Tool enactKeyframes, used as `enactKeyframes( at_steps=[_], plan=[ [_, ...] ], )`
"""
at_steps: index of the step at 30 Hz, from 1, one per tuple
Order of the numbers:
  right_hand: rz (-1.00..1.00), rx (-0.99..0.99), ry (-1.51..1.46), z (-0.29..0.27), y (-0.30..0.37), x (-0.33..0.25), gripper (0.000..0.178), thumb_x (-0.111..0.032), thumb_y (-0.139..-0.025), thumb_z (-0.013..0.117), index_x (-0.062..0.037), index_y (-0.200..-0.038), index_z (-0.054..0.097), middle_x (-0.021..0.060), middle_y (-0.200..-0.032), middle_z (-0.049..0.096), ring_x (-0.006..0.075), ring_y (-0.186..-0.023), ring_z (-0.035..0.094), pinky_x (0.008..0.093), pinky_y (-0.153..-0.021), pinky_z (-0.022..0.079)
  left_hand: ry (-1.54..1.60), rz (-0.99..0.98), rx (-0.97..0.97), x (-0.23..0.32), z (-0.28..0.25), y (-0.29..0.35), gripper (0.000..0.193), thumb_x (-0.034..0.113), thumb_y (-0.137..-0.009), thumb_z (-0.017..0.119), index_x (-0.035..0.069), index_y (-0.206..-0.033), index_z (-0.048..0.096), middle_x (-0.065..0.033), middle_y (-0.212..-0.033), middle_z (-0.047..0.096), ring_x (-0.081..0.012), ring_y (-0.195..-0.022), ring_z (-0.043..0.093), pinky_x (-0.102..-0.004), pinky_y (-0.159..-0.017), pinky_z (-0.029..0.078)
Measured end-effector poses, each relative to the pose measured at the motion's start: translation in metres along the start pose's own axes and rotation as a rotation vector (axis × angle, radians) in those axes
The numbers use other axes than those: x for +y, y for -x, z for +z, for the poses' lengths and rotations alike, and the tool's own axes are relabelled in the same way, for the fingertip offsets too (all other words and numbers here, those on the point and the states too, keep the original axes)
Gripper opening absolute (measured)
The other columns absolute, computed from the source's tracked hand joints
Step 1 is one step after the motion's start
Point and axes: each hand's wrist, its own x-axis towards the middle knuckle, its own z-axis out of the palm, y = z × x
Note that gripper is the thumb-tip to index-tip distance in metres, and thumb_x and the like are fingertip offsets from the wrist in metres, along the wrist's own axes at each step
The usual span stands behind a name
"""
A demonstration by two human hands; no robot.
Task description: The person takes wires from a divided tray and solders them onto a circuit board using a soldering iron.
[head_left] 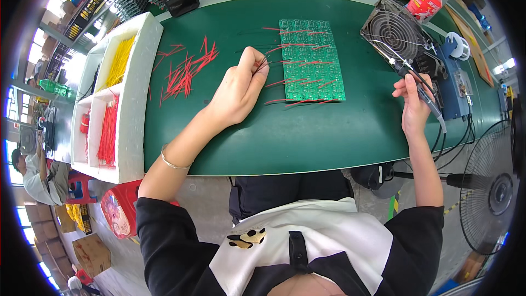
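- The workbench (263, 145) spread widest, its smooth green top faintly glossy.
- The white foam box (152, 66) stood at the left, thick-walled and matte, its compartments holding straight yellow wires (120, 60) and a dense sheaf of red wires (108, 134).
- The circuit-board panel (315, 86), a flat green rectangle with a finely patterned face, lay on the bench between the two hands; thin red leads (315, 64) crossed it in rows, some overhanging its left edge.
- The square-framed fan (393, 28) stood right of the panel, its wire guard formed of concentric rings.
- The left hand (238, 90) was just left of the panel, fingertips pinched narrow on slim, dark-looking wires (264, 64), their number hard to tell.
- The right hand (415, 101) was curled around a slender, rod-shaped soldering iron (433, 108), well apart from the panel.
- A white plastic spool (459, 48), round-flanged, stood beyond the right hand.
- Loose red wires (189, 77), stiff and hair-thin, lay scattered between box and left hand.
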Motion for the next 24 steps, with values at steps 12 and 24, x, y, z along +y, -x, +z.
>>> enactKeyframes(
  at_steps=[12,24],
  plan=[
    [-0.014,0.037,0.048,-0.002,-0.001,0.003,0.017,-0.015,-0.084,0.059,-0.0006,-0.088,0.051,0.0100,-0.069,0.060,0.0139,-0.053,0.057,0.0234,-0.053,0.047,-0.060,-0.043,0.015,-0.003,0.006,-0.008,0.011,0.006,-0.081,0.059,0.001,-0.088,0.066,-0.0036,-0.073,0.052,-0.0074,-0.059,0.042,-0.0223,-0.053,0.035],
    [-0.017,0.003,0.027,0.010,0.008,-0.005,0.019,-0.016,-0.085,0.058,0.0002,-0.089,0.050,0.0107,-0.069,0.059,0.0143,-0.053,0.057,0.0234,-0.052,0.047,0.175,-0.298,-0.055,-0.010,0.005,-0.010,0.008,0.004,-0.081,0.059,-0.002,-0.086,0.062,-0.0043,-0.082,0.063,-0.0055,-0.075,0.056,-0.0191,-0.069,0.046]
  ],
)
